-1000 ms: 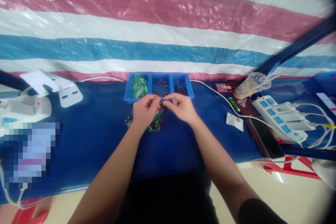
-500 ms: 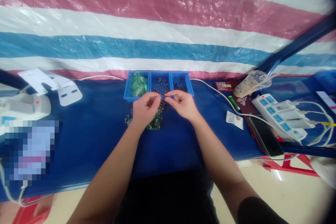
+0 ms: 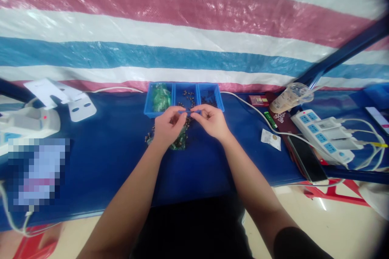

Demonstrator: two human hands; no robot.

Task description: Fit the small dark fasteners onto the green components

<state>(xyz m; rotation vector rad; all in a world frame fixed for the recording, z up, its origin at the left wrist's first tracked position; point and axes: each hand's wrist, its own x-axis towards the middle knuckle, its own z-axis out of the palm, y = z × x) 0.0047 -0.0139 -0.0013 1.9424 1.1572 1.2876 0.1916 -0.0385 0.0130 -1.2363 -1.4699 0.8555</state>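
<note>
My left hand (image 3: 170, 125) and my right hand (image 3: 211, 121) meet fingertip to fingertip just in front of three blue bins, each in a pinch. Whatever lies between the fingertips is too small to name. The left bin (image 3: 146, 107) holds green bags. Small brass-and-dark parts lie in the middle bin (image 3: 186, 86), and dark small parts in the right bin (image 3: 221, 103). Under and beside my left hand, a green plastic bag (image 3: 180, 142) lies on the blue table (image 3: 200, 170) among more loose small parts.
To the right are a drink cup (image 3: 288, 99), a white packet (image 3: 271, 139), a black phone (image 3: 308, 160) and a power strip (image 3: 322, 135) with cables. White plates (image 3: 82, 107) and a white device (image 3: 45, 123) stand at the left. A striped sheet (image 3: 182, 20) hangs behind.
The view has shifted very slightly. Both hands keep nearly the same pinching pose, with no clear change in what they hold.
</note>
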